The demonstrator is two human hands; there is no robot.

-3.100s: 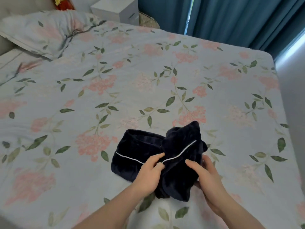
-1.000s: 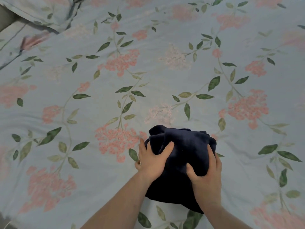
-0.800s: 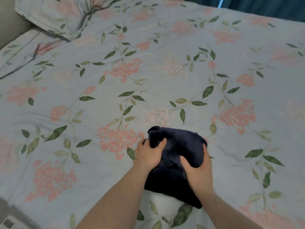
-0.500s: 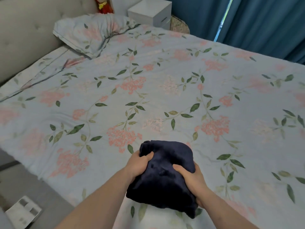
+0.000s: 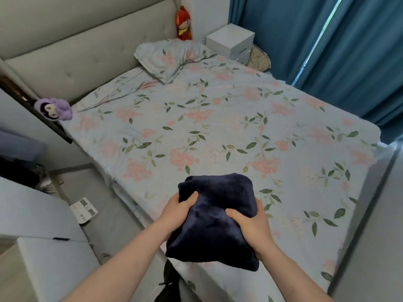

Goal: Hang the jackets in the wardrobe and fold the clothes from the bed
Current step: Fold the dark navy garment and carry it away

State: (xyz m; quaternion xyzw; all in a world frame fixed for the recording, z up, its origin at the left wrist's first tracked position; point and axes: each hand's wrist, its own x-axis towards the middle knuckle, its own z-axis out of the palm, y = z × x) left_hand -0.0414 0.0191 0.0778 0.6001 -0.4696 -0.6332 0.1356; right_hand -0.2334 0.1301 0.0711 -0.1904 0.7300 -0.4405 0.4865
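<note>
A folded dark navy fleece garment (image 5: pixel 216 219) is held up in front of me above the near corner of the bed (image 5: pixel 239 131). My left hand (image 5: pixel 177 211) grips its left side with the thumb pressed into the top. My right hand (image 5: pixel 253 228) grips its right side, thumb on top and fingers underneath. The bed has a pale blue cover with pink flowers and green leaves, and no other clothes show on it.
A matching pillow (image 5: pixel 172 56) lies at the headboard (image 5: pixel 72 46). A white nightstand (image 5: pixel 231 41) and teal curtains (image 5: pixel 327 46) stand beyond. A purple plush (image 5: pixel 54 109) and white furniture (image 5: pixel 37 219) are at left. A paper (image 5: pixel 84 210) lies on the floor.
Both hands finished folding the navy garment, pressed it on the bed, then lifted it off. The view pulled back and up, showing the whole bed and the floor at left.
</note>
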